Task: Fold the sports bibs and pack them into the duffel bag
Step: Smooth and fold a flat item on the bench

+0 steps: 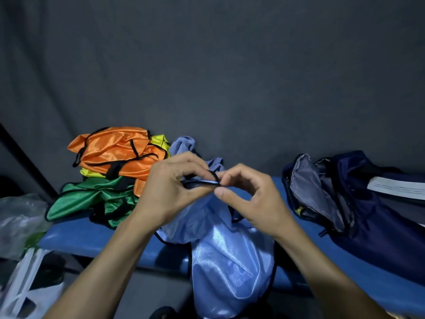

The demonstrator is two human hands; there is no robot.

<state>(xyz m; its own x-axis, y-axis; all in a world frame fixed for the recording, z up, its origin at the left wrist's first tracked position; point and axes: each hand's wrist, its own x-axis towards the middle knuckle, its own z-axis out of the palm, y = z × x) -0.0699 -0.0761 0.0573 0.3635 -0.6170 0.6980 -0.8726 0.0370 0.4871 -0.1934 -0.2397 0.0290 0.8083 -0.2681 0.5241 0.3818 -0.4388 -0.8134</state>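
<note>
A shiny light blue bib (230, 256) with black trim hangs from both my hands and drapes over the front edge of the blue bench (92, 236). My left hand (170, 187) and my right hand (248, 194) pinch its black-edged top hem close together at the centre. A heap of bibs lies at the back left: an orange bib (119, 153) on top, a yellow bib (161, 141) behind it, a green bib (92, 199) below. Another light blue bib (184, 143) peeks out behind my hands. The navy duffel bag (358, 208) lies open at the right, its grey lining showing.
A dark grey cloth backdrop (230, 65) hangs right behind the bench. A clear plastic bag (20, 217) sits at the left, with a white plastic stool (25, 279) below it. A white sheet (395, 187) rests on the duffel's far right side.
</note>
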